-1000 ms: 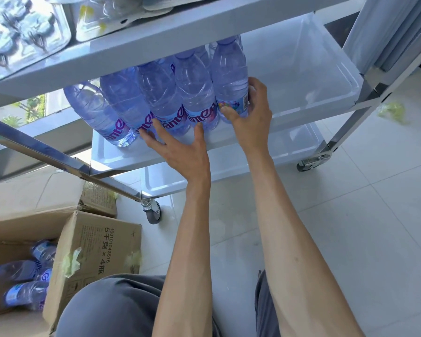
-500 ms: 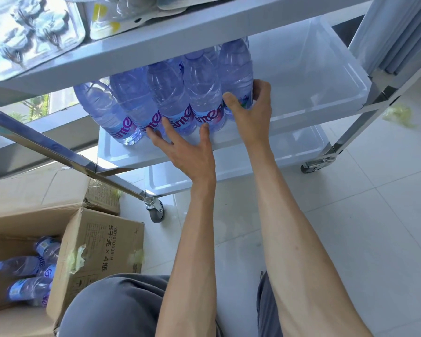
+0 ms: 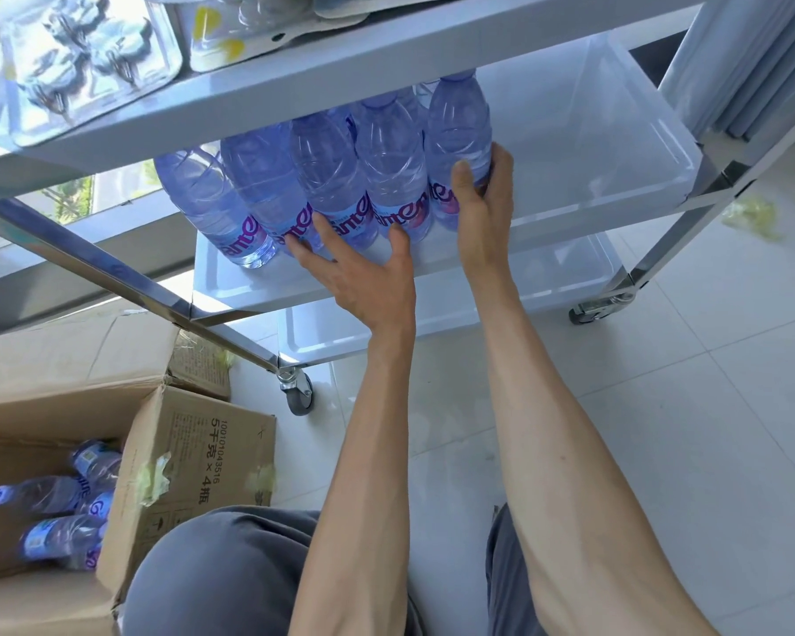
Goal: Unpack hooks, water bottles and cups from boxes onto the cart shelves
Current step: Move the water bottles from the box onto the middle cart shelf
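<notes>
Several clear water bottles (image 3: pixel 327 176) with blue labels stand in a row at the left of the cart's middle shelf (image 3: pixel 616 153). My right hand (image 3: pixel 483 199) wraps around the rightmost bottle (image 3: pixel 457 130) of the row. My left hand (image 3: pixel 363 277) lies with fingers spread against the bases of the middle bottles. More bottles (image 3: pixel 60 511) lie in the open cardboard box (image 3: pixel 189 456) at lower left. Packs of hooks (image 3: pixel 79 52) in clear blisters sit on the top shelf (image 3: pixel 386 57).
The bottom shelf (image 3: pixel 547 277) shows below the middle one. Chrome legs (image 3: pixel 111 273) and castor wheels (image 3: pixel 299 394) frame the cart. A scrap of yellow tape (image 3: pixel 749 215) lies on the tiled floor at right. My knees in grey trousers (image 3: pixel 221 576) fill the bottom edge.
Both hands stay on the bottle row; the right hand has slid slightly higher on the rightmost bottle and the bottles stand closer together.
</notes>
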A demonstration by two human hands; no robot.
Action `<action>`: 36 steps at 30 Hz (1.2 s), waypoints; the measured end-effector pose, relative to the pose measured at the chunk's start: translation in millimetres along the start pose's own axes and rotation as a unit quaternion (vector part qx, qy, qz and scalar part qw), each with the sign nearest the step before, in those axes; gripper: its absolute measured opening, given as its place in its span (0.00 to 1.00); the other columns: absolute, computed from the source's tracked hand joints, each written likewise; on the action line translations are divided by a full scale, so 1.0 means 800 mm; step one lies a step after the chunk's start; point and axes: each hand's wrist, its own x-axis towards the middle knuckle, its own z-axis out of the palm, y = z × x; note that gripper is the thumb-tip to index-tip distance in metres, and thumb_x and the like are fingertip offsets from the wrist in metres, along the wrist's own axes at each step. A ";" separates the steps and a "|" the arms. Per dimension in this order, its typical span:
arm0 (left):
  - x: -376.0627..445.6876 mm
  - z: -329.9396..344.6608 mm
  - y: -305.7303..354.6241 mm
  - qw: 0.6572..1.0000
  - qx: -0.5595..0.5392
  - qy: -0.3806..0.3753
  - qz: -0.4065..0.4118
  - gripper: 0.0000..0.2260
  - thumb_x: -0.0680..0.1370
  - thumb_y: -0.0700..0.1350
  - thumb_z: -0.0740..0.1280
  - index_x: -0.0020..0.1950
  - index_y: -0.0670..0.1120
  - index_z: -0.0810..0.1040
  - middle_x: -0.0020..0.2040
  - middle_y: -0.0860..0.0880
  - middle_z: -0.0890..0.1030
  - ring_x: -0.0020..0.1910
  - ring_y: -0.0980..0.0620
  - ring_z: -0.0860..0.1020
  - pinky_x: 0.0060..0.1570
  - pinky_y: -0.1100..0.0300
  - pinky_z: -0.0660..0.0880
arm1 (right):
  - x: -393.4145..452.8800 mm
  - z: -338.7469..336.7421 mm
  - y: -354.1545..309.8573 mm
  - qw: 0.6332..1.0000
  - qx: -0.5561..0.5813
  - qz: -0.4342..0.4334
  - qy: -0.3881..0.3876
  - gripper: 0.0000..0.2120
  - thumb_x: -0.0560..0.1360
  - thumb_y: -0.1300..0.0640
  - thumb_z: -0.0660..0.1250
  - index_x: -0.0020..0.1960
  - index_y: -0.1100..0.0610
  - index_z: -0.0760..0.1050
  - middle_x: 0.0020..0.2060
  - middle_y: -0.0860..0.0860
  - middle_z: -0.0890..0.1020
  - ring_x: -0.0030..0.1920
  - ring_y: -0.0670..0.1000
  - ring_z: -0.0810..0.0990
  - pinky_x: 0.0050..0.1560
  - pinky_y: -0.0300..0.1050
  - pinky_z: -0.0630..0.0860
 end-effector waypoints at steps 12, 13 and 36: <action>-0.003 -0.002 0.006 1.000 0.014 -0.002 0.000 0.40 0.70 0.60 0.69 0.78 0.46 0.61 0.79 0.41 0.53 0.77 0.43 0.57 0.62 0.49 0.73 | -0.017 0.017 -0.009 0.998 0.011 0.012 0.054 0.24 0.73 0.51 0.73 0.63 0.62 0.71 0.55 0.54 0.80 0.55 0.53 0.80 0.58 0.56 0.77; -0.003 -0.002 0.005 1.000 0.016 -0.002 0.001 0.40 0.71 0.60 0.69 0.78 0.46 0.62 0.79 0.41 0.54 0.77 0.43 0.58 0.62 0.49 0.73 | -0.016 0.017 -0.008 0.999 0.017 0.005 0.045 0.22 0.75 0.51 0.71 0.63 0.61 0.72 0.55 0.53 0.80 0.56 0.52 0.80 0.59 0.56 0.77; -0.005 -0.052 -0.008 0.993 0.007 -0.116 0.028 0.31 0.81 0.52 0.65 0.80 0.48 0.57 0.81 0.42 0.49 0.78 0.45 0.56 0.68 0.54 0.67 | -0.057 0.010 -0.022 0.983 -0.010 0.116 0.141 0.25 0.79 0.63 0.60 0.75 0.62 0.64 0.73 0.56 0.69 0.73 0.53 0.66 0.68 0.36 0.61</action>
